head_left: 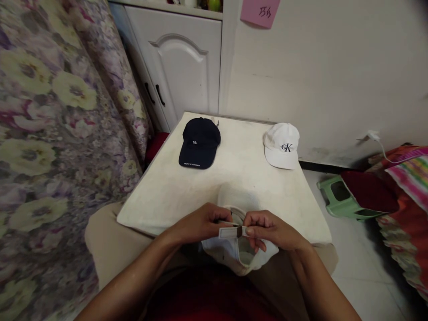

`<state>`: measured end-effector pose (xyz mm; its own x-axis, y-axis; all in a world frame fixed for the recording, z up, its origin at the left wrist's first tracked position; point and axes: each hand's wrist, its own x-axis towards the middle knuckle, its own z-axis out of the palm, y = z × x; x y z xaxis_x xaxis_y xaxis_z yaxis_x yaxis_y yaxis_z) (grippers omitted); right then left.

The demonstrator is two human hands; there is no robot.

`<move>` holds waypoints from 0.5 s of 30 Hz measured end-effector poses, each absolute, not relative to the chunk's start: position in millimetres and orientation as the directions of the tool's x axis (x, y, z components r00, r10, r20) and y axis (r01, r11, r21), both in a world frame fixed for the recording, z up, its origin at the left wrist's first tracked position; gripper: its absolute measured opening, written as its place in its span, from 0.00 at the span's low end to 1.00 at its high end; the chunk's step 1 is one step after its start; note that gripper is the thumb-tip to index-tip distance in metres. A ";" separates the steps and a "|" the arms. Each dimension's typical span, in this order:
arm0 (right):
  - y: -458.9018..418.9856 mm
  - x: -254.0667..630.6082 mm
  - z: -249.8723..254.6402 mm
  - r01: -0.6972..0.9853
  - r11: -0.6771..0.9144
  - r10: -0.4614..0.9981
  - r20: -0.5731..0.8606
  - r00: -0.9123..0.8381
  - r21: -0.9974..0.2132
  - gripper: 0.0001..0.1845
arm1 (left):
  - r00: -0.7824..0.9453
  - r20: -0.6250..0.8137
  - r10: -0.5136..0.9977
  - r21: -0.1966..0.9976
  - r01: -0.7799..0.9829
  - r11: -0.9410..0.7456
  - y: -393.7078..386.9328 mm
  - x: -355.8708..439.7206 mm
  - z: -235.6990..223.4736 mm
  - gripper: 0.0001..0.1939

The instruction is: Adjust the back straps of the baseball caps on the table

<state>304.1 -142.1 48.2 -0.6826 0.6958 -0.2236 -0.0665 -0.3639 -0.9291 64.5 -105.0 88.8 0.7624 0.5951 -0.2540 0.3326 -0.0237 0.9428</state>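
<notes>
Red clothing (200,301) lies nearest, and beyond it a pale cap (220,252) sits at the tabletop's (160,196) near edge, brim pointing away, presumably so left grip (205,223) and right grip (272,229), both pinched on its strap (228,233), have the brown buckle (239,231) within reach

Single head-worn view: faces forward and down; desk (240,154) close below, wall (317,71) beyond its far edge.
</notes>
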 end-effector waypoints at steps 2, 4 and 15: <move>-142.3 301.9 48.9 -0.050 -0.354 0.696 -0.227 -0.682 -0.934 0.15 | 0.769 -0.252 0.587 0.941 0.337 -0.037 -105.3 65.7 89.0 0.10; -141.8 300.3 50.8 -0.039 -0.345 0.693 -0.227 -0.684 -0.938 0.15 | 0.775 -0.240 0.584 0.941 0.334 -0.056 -105.6 66.2 89.1 0.09; -141.9 301.8 53.9 -0.032 -0.364 0.687 -0.245 -0.684 -0.931 0.14 | 0.790 -0.225 0.570 0.953 0.301 -0.041 -99.6 52.3 88.1 0.19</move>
